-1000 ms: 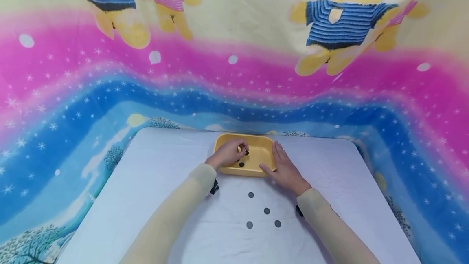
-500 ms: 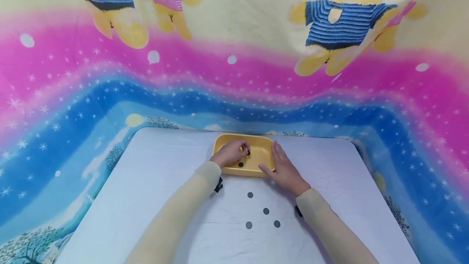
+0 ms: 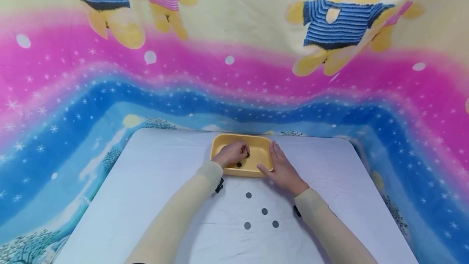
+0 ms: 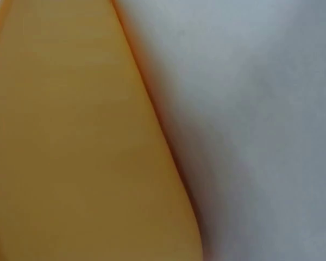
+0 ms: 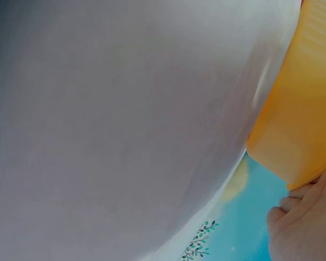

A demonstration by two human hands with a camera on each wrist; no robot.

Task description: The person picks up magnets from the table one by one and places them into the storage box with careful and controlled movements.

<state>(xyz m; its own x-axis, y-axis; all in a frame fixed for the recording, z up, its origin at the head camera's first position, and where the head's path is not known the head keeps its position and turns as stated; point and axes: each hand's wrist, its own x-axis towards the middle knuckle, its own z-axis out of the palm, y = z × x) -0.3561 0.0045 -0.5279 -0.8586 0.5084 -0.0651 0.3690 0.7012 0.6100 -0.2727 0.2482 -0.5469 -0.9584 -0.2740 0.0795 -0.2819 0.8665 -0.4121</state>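
Observation:
A yellow rectangular box (image 3: pixel 242 172) stands at the far edge of the white table. My left hand (image 3: pixel 231 153) reaches over its left side, thumb and forefinger pinching a small black disc (image 3: pixel 248 155) low inside. Another black disc (image 3: pixel 239 165) lies on the box floor beneath that hand. The right hand (image 3: pixel 285 172) rests against the box's right end, fingers straight along it and thumb at the front rim. In the right wrist view the right hand (image 5: pixel 304 231) touches the box (image 5: pixel 296 103). The left wrist view shows only the box wall (image 4: pixel 92 136) and white cloth.
Several grey discs lie on the white cloth in front of the box, among them a nearer disc (image 3: pixel 247 225) and one close to the box (image 3: pixel 248 195). Behind the table hangs a printed curtain (image 3: pixel 227 89) with bears and snowflakes.
My left hand has shifted slightly right and lower inside the box with the pinched disc. The right hand has stayed at the box's right end.

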